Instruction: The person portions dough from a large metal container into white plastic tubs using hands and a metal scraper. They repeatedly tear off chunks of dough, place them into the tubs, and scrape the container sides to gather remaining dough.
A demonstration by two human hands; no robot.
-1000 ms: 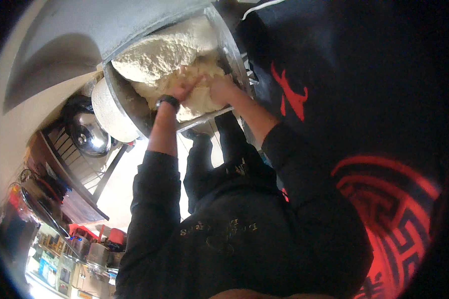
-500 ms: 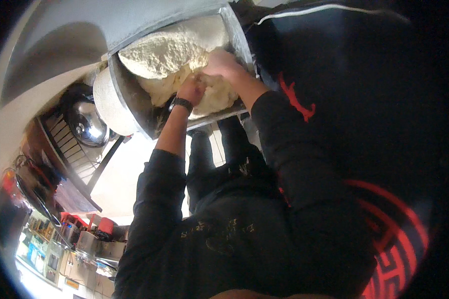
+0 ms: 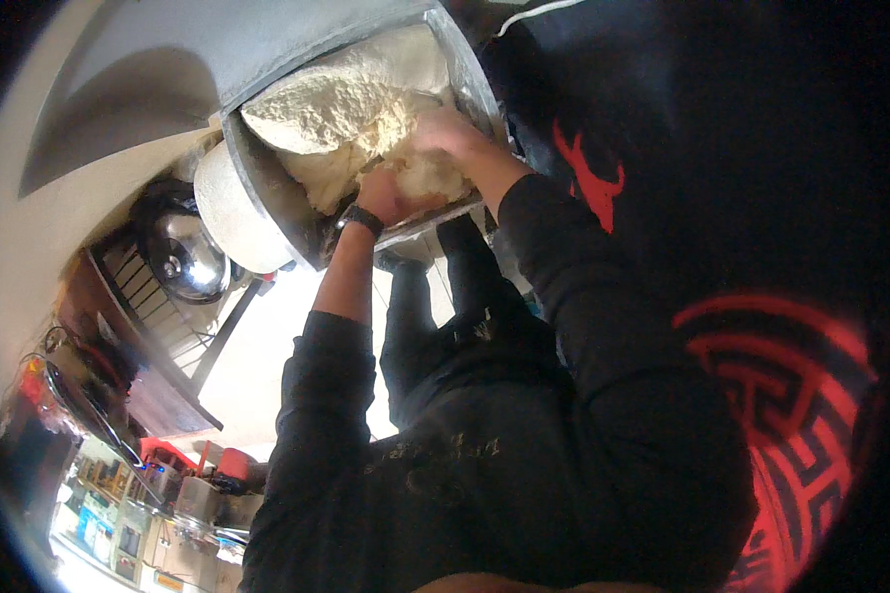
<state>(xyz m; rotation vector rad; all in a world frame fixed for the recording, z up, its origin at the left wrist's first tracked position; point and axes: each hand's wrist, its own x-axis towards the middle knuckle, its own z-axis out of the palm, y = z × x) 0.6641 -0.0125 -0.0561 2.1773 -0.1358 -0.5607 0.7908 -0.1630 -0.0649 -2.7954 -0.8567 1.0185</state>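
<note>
A big pale mass of dough [image 3: 316,104] fills a grey metal trough [image 3: 267,193] at the top of the view. Its upper surface is rough and lumpy, with smoother folds nearer to me. My left hand [image 3: 384,192], with a dark watch on the wrist, grips the dough near the trough's front edge; its fingertips are sunk in and hidden. To the right and a little farther in, my right hand [image 3: 443,131] is closed on another part of the dough, its fingers partly buried. Between the hands, a soft lump of dough [image 3: 430,174] bulges up.
A round white tub [image 3: 229,208] stands against the trough's left side. Beyond it are a shiny metal bowl [image 3: 190,259] and a slatted rack [image 3: 148,306]. A dark surface with red patterns [image 3: 791,346] lies to the right. Shelves and kitchen goods appear at lower left.
My left hand has moved down and toward me, sinking into the dough at the front. My right hand stays in nearly the same place. The view has shifted slightly.
</note>
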